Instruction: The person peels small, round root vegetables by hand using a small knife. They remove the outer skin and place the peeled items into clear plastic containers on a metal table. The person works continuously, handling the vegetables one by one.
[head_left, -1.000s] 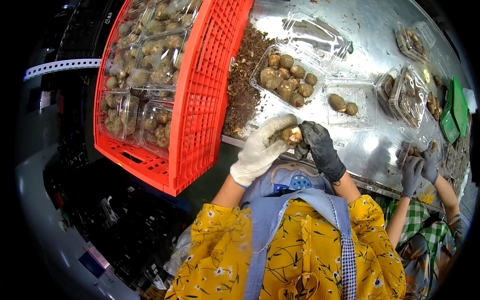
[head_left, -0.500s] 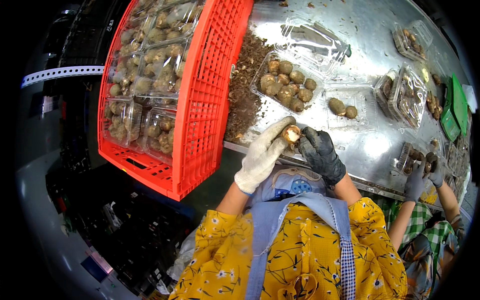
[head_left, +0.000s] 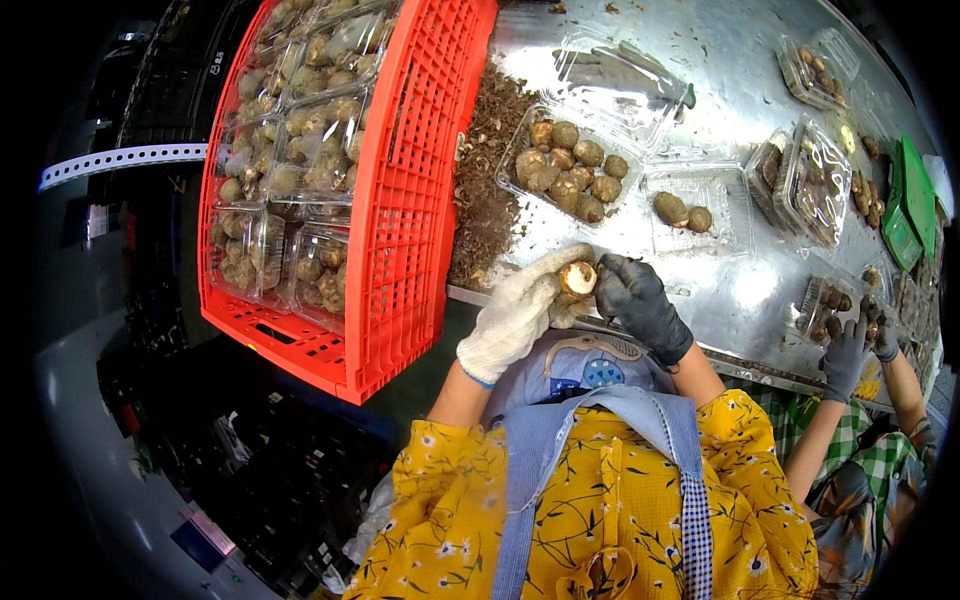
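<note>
My left hand [head_left: 520, 310], in a whitish knit glove, grips a small taro [head_left: 578, 278] whose pale cut face points up, at the table's near edge. Right beside it is my right hand [head_left: 645, 308] in a black glove, its fingers pinched together against the taro's side; whatever they hold is hidden. Beyond my hands, an open clear plastic clamshell box [head_left: 515, 183] holds several brown taros [head_left: 572, 168], its lid [head_left: 625, 100] folded back. To its right, another clear tray [head_left: 735, 215] contains two taros [head_left: 683, 212].
At left stands a red plastic crate [head_left: 408, 200] packed with taro-filled clear boxes [head_left: 315, 125]. Dark peelings [head_left: 485, 170] lie beside it on the metal table [head_left: 755, 285]. Stacked boxes [head_left: 812, 190] and a green scale [head_left: 905, 215] are at right, near a co-worker's gloved hands [head_left: 848, 355].
The taro and my left hand have shifted slightly down and left, and the cut face now turns more upward. My right hand stays by it, fingers more curled. The co-worker's hands moved a little.
</note>
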